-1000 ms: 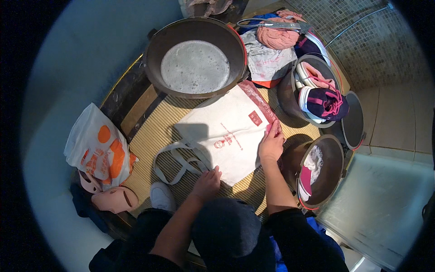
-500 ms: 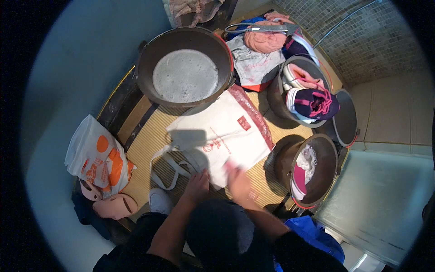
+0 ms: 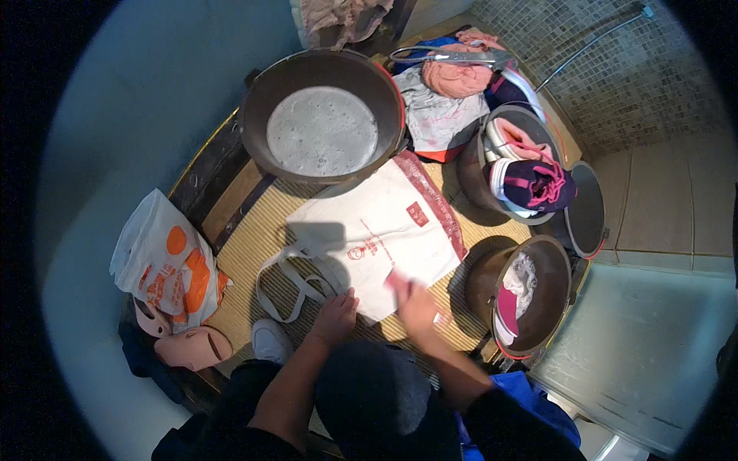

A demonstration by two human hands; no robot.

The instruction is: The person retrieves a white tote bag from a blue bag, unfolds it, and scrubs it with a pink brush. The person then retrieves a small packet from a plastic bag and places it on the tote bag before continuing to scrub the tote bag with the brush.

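Note:
A white cloth tote bag (image 3: 330, 211) with red print and a dark red band lies flat on the ribbed yellowish mat, its strap (image 3: 288, 311) looped out to the left. At its near edge, my left hand (image 3: 337, 319) has its fingers bunched on the cloth. My right hand (image 3: 417, 307), blurred by motion, is closed on a small pink block (image 3: 396, 280) against the bag's lower right part; whether it is a brush or soap I cannot make out. Small red and white marks show on the mat beside that hand.
Beyond the bag stands a large dark basin (image 3: 250, 127) of foamy water. At right are a bucket (image 3: 470, 165) of shoes, an apparently empty bucket (image 3: 588, 203) and a bucket (image 3: 480, 284) with a shoe and suds. A plastic bag (image 3: 146, 253) and pink clogs (image 3: 192, 349) are at left.
My right hand has shifted slightly right with the pink block, still over the bag. My left hand has stayed at the bag's near edge. The whole view has shifted a little.

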